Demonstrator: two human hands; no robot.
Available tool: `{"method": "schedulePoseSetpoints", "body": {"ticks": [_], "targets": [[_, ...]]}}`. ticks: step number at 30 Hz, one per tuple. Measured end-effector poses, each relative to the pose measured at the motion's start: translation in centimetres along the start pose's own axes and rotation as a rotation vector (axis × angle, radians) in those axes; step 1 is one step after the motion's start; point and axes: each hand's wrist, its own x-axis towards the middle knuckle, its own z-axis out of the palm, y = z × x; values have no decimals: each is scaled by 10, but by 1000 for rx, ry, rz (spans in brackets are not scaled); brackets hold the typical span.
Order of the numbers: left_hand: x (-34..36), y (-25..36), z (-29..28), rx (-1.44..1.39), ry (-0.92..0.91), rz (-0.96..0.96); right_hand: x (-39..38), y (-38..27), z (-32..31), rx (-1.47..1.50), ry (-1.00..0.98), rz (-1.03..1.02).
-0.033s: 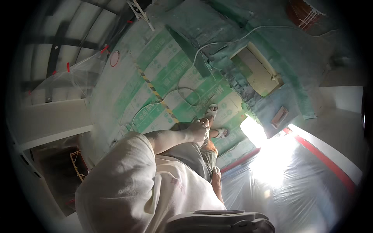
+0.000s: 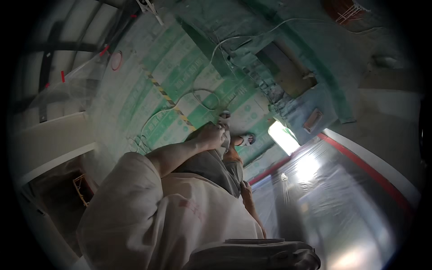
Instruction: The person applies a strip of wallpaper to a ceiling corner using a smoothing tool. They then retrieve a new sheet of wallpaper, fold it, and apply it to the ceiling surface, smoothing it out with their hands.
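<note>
My left hand (image 2: 213,136) is closed in front of my dark shorts (image 2: 204,168), near the raised knee. What it holds, if anything, I cannot make out. Against the side of the shorts is my right hand (image 2: 245,186), small in view, its fingers mostly hidden. Below the hands, one foot in a light sandal (image 2: 246,140) stands on the green and white printed floor covering (image 2: 168,96). The other foot shows partly beyond my left hand.
A glowing lamp (image 2: 283,137) stands by plastic sheeting (image 2: 330,202) edged with red tape. A cable (image 2: 173,107) loops over the floor near striped tape (image 2: 164,93). A rectangular recess (image 2: 288,72) and a small tray-like object (image 2: 312,119) lie at the right; a red-brown bucket (image 2: 344,11) stands far right.
The view has shifted slightly, so the surroundings sit further left. The lamp's glare is weaker and the scene darker. My left hand appears slightly further left and up; both hands keep much the same pose.
</note>
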Motion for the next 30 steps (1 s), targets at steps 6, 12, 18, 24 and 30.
{"method": "schedulePoseSetpoints", "body": {"ticks": [6, 12, 18, 24, 30], "targets": [[-136, -140, 15, -58, 142, -390, -3, -57, -6, -3, 18, 129], [-264, -231, 31, -551, 24, -666, 55, -214, 35, -392, -33, -6], [-329, -353, 35, -784, 296, -668, 101, -367, 229, -663, -140, -174], [-439, -448, -13, -1162, 400, -899, 125, -497, 467, -713, -273, -292], [-504, -507, 81, -1427, 545, -1242, 149, -560, 669, -807, -418, -179]]}}
